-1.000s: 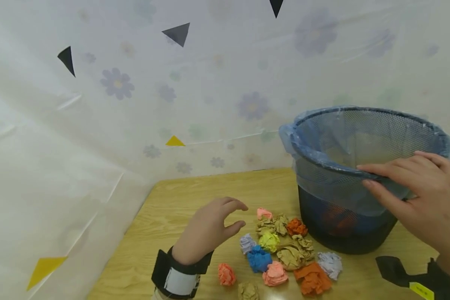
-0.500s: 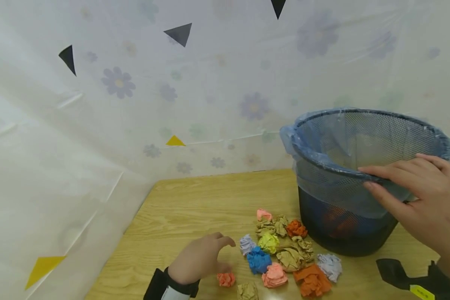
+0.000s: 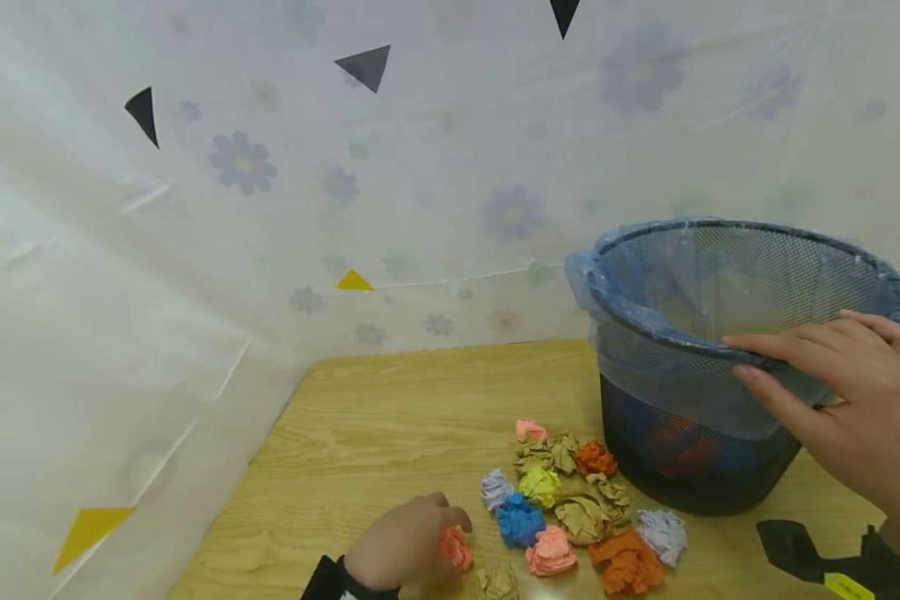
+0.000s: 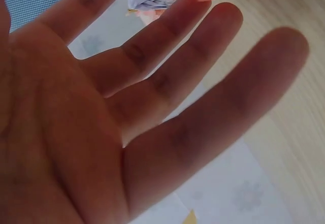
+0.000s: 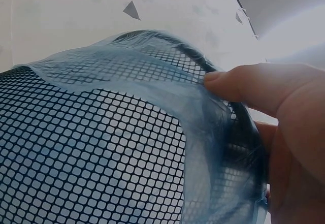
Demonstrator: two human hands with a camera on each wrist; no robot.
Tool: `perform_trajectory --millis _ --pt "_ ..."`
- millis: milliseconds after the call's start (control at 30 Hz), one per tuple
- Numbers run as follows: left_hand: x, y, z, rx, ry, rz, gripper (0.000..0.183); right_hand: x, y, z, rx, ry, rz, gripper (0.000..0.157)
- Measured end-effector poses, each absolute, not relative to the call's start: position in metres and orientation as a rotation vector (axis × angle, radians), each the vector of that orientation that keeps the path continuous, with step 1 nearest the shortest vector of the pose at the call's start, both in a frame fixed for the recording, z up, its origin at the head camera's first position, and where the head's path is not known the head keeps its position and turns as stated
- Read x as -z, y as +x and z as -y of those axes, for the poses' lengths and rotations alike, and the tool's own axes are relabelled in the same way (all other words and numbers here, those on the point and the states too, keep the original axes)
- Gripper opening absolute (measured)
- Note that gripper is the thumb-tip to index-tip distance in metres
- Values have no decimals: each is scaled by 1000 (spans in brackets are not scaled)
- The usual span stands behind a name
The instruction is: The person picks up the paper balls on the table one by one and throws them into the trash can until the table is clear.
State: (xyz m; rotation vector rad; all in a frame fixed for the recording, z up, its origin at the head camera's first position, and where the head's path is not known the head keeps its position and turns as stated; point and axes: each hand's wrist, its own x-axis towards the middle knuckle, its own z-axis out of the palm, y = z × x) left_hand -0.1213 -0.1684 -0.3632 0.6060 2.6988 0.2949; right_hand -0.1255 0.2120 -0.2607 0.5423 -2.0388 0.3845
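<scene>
One hand, the person's left hand (image 3: 403, 546), hung low over the tabletop (image 3: 345, 433), its fingers spread and loosely bent, not closed round anything. A red paper ball (image 3: 456, 550) lay right by the fingertips; whether they touched it I could not tell. Just beside it, near the lower edge of the view, sat a tan paper ball (image 3: 497, 582).

Next came a loose cluster: a lavender ball (image 3: 497, 489), a blue ball (image 3: 521, 522), a yellow ball (image 3: 539, 486), a salmon ball (image 3: 551, 551), some tan ones, an orange ball (image 3: 628, 563) and a pale grey ball (image 3: 662, 536). By my judgement the work was only partly done: over a dozen balls lay outside, while reddish and blue patches low in the bin (image 3: 648, 475) suggested some paper already inside.

Blue liner (image 3: 645, 383) was folded over its rim, which the right hand (image 3: 866, 404) pinched between thumb and fingers. At far right, a yellow tag (image 3: 847, 587) on the wrist strap bore nothing legible; no brand or writing could be read elsewhere.
</scene>
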Motion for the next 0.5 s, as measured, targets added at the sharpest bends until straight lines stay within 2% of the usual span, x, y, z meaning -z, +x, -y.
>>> perform_trajectory --millis 500 --pt "378 -122 168 -332 604 -2686 32 261 -126 -213 -381 542 2032 68"
